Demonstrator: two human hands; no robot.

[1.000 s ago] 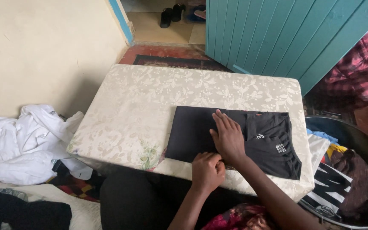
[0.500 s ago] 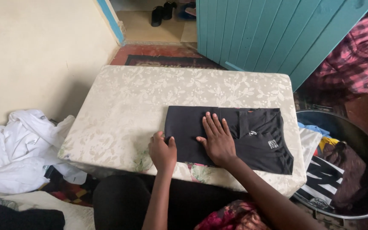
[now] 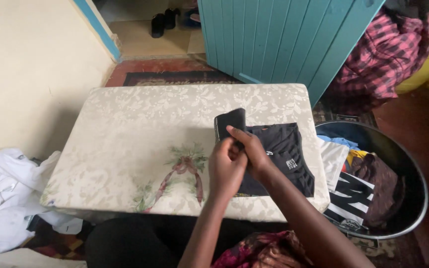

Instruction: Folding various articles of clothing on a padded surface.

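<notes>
A black garment (image 3: 286,154) lies on the right part of a cream floral-covered table (image 3: 140,129). Its left portion is lifted and folded over toward the right, standing up as a dark flap. My left hand (image 3: 226,168) grips that lifted flap from the left. My right hand (image 3: 250,149) rests on the garment right beside it, fingers at the fold. The garment's collar and a small white print show on the part lying flat.
A dark round tub (image 3: 398,164) with several clothes stands at the right of the table. White cloth (image 3: 1,198) is heaped at the left. A teal wooden door (image 3: 279,34) stands behind, with a pink checked cloth (image 3: 378,54) beside it and black shoes (image 3: 164,21) beyond.
My left hand took hold of the garment's left edge and lifted it over toward the right. The camera view shifted, uncovering the flower print on the table.
</notes>
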